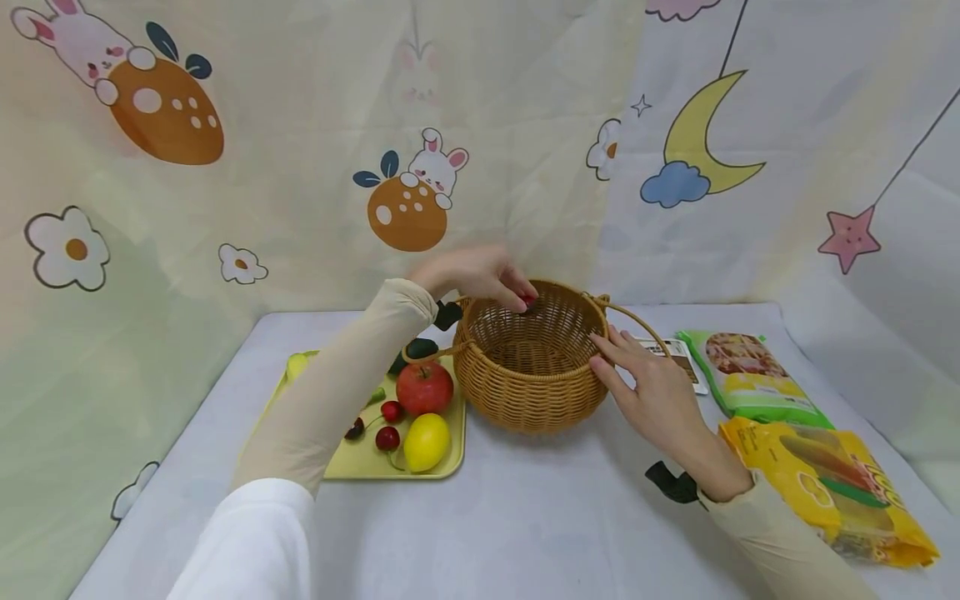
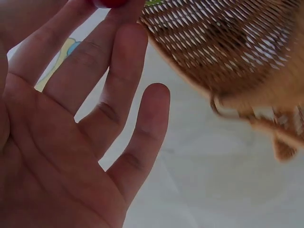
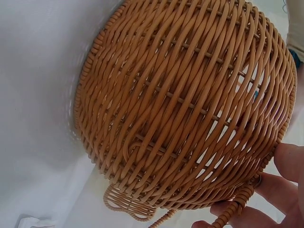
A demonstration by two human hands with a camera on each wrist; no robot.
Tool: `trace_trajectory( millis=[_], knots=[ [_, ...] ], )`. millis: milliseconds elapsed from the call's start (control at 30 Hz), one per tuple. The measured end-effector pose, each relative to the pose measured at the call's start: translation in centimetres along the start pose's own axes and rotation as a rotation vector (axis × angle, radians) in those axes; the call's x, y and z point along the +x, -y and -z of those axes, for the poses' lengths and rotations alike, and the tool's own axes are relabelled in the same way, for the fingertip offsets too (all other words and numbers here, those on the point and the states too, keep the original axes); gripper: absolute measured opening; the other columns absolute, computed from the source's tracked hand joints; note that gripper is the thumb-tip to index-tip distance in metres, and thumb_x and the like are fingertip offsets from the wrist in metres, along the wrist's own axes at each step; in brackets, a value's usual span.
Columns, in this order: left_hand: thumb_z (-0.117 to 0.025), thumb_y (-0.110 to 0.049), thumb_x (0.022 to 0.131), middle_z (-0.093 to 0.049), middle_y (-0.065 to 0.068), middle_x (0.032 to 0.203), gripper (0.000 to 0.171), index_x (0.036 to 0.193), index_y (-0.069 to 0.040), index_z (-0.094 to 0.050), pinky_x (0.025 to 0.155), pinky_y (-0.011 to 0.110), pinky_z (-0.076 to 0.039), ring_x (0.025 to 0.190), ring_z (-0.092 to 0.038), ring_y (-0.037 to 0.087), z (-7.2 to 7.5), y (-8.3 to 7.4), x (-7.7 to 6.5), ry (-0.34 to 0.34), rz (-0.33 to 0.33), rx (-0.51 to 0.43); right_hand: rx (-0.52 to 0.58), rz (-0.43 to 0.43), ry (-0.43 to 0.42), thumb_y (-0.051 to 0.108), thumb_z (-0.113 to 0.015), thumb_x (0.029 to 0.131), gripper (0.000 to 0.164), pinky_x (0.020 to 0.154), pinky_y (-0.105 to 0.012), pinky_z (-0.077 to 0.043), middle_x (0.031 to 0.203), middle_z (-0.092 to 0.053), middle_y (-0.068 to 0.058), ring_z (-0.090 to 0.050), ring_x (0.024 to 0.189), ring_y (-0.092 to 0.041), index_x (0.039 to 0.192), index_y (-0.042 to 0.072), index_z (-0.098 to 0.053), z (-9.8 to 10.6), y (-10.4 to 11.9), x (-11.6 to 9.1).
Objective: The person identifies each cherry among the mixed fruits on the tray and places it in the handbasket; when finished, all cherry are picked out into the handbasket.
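"Progress?"

"Seemingly early: left hand (image 1: 480,273) pinches 1 small red cherry (image 1: 529,301) above the round tan wicker basket (image 1: 528,402); right hand (image 1: 651,385) grips its rim (image 1: 529,377)."

"Remaining?"

"3 more cherries (image 1: 387,438) on the yellow plastic tray (image 1: 352,465)."

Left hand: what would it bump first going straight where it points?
Probably the inside of the wicker basket: the left hand, pinching a small red thing, slants down towards it. How far is unclear.

The left hand (image 1: 478,273) partly hides the small red fruit (image 1: 528,302); the left sleeve (image 1: 322,392) covers part of the yellow tray (image 1: 456,433).
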State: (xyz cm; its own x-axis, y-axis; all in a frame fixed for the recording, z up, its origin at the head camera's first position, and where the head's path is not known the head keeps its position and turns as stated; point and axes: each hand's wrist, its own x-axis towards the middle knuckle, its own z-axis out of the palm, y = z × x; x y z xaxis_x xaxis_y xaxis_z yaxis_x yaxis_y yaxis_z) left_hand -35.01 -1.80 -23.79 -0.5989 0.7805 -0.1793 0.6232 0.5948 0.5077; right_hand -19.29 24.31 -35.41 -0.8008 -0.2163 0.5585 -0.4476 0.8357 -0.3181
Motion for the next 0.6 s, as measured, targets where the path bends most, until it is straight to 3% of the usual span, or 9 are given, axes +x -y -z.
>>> trace_trajectory(
  millis=[67,167,267,400,500,600],
  knots=[
    [-0.074,-0.024,0.096,-0.075,0.002,0.126,0.034,0.129,-0.013,-0.073,0.099,0.029,-0.055,0.118,-0.069,0.011,-0.4,-0.1,0.9,-0.005,-0.005,-0.015,0.000,-0.005,0.005,0.031,-0.062,0.103,0.042,0.055,-0.042,-0.052,0.145,-0.058,-0.022,-0.058,0.131,-0.044,0.141,0.011,-0.063,0.0,0.0,0.0],
    [-0.074,-0.023,0.096,-0.076,0.003,0.125,0.034,0.128,-0.011,-0.073,0.098,0.028,-0.055,0.117,-0.070,0.012,-1.1,-0.3,2.0,-0.005,-0.027,-0.021,-0.003,-0.007,0.008,0.030,-0.062,0.103,0.042,0.073,-0.052,-0.058,0.145,-0.057,-0.022,-0.058,0.132,-0.044,0.141,0.011,-0.063,0.0,0.0,0.1],
    [-0.074,-0.021,0.096,-0.076,0.004,0.123,0.034,0.127,-0.009,-0.073,0.097,0.028,-0.056,0.116,-0.071,0.013,-1.7,-0.1,3.0,0.003,-0.063,0.005,-0.001,-0.012,0.017,0.031,-0.062,0.103,0.043,0.086,-0.059,-0.056,0.146,-0.057,-0.021,-0.057,0.133,-0.044,0.141,0.011,-0.063,0.0,0.0,0.1],
    [-0.075,-0.019,0.095,-0.077,0.005,0.122,0.034,0.127,-0.007,-0.073,0.096,0.028,-0.056,0.115,-0.072,0.014,-2.4,0.3,4.1,0.013,-0.076,0.016,-0.001,-0.011,0.021,0.031,-0.062,0.103,0.043,0.073,-0.050,-0.058,0.146,-0.057,-0.020,-0.057,0.133,-0.043,0.142,0.012,-0.062,0.0,0.0,0.1],
    [-0.075,-0.019,0.095,-0.077,0.004,0.121,0.034,0.127,-0.008,-0.074,0.096,0.027,-0.056,0.114,-0.072,0.013,-2.8,0.5,4.8,0.015,-0.076,0.018,-0.006,-0.006,0.012,0.031,-0.062,0.103,0.043,0.057,-0.039,-0.051,0.145,-0.058,-0.020,-0.058,0.132,-0.043,0.142,0.013,-0.063,0.0,0.0,0.1],
    [-0.075,-0.020,0.095,-0.077,0.004,0.120,0.032,0.125,-0.010,-0.075,0.096,0.027,-0.056,0.112,-0.072,0.013,-3.4,0.6,5.5,0.032,-0.092,0.051,-0.004,-0.008,0.005,0.030,-0.063,0.103,0.042,0.051,-0.031,-0.044,0.145,-0.058,-0.020,-0.059,0.131,-0.042,0.141,0.012,-0.063,0.0,-0.1,0.0]
  ],
)
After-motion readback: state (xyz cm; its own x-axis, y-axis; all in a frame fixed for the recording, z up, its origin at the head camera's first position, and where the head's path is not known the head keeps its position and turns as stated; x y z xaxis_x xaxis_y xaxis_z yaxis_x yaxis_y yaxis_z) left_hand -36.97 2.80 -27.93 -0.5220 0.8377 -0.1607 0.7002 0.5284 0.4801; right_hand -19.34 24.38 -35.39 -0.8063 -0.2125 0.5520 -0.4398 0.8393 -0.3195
